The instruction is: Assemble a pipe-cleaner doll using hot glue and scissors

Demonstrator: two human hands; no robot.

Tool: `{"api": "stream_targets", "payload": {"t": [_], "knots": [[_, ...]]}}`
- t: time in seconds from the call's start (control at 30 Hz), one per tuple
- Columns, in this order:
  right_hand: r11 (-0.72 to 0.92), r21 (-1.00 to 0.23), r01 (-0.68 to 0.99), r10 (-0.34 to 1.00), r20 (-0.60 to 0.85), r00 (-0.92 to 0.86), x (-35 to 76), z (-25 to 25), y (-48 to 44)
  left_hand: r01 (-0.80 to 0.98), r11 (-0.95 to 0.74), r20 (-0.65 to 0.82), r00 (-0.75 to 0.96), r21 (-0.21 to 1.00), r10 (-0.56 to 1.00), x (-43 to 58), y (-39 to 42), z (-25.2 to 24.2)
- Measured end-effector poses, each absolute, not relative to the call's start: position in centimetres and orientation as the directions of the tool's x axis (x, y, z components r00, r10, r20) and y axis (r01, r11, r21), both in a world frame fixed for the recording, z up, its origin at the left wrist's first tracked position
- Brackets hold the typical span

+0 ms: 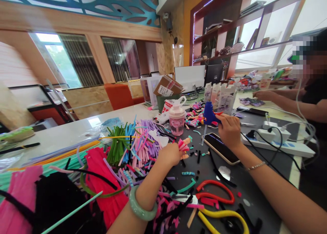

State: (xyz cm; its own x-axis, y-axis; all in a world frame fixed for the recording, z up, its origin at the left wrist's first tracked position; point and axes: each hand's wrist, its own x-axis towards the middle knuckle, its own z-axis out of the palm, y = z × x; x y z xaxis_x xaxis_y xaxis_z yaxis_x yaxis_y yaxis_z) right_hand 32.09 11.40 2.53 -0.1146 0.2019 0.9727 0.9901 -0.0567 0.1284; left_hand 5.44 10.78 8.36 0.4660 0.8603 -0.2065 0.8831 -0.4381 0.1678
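Note:
My left hand [169,154] is closed on a small figure [184,145] of pink and peach pipe cleaners with a teal tip. My right hand [229,129] grips a blue glue gun [208,113], its red trigger partly covered by my fingers. A thin pale rod [203,134] hangs beneath the gun's body. Below that hand lies a phone [221,148] with a dark screen. Red-handled scissors [216,193] rest on the dark mat [212,172] among cut scraps, with yellow handles [217,216] nearer me.
Bundled green [118,145] and purple and pink pipe cleaners [143,142] fill the left side. A pink cup [176,120] stands behind my left hand. A power strip [278,144] with trailing cables lies at right. Another person's hand [265,95] works at the far right.

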Motion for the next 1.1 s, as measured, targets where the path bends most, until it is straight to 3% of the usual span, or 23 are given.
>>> {"api": "stream_targets", "payload": {"t": [1.1], "knots": [[-0.011, 0.131, 0.991, 0.194, 0.973, -0.126, 32.13, 2.51, 11.18, 0.888, -0.429, -0.210, 0.457, 0.167, 0.864, 5.44, 10.89, 8.20]]}}
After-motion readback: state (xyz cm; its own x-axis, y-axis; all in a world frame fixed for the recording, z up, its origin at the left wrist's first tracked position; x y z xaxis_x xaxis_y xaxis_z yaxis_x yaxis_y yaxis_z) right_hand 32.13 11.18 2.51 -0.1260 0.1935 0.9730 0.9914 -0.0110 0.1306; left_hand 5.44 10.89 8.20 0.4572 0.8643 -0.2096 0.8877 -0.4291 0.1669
